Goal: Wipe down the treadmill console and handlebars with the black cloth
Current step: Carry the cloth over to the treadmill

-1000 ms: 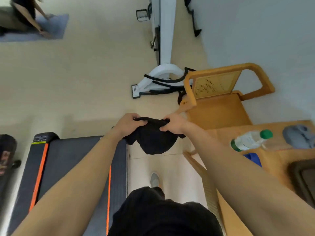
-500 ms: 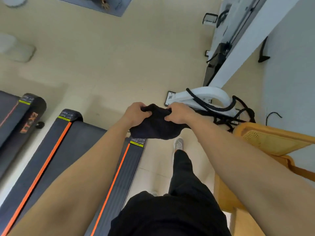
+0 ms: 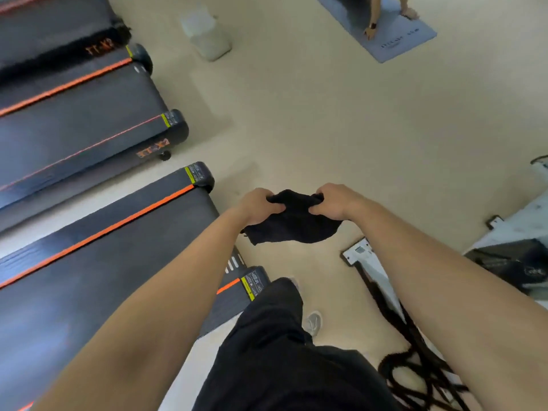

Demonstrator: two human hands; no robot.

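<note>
Gripping the cloth [image 3: 292,225] in midair over the floor [image 3: 311,120], beside the end of the near treadmill [image 3: 118,262]. Bunched along its top edge inside the curled fingers of the left hand [image 3: 261,204] and right hand [image 3: 336,201], close together, and hanging loose below. Farther left, two more treadmills [image 3: 83,134]. To the right, a white machine base [image 3: 360,253] with black ropes [image 3: 415,348]. Far ahead, a mat [image 3: 394,40] under another person's hands [image 3: 369,32].

Left hand [image 3: 261,206], right hand [image 3: 335,202] grip black cloth [image 3: 292,225] beside treadmill [image 3: 89,277].
</note>
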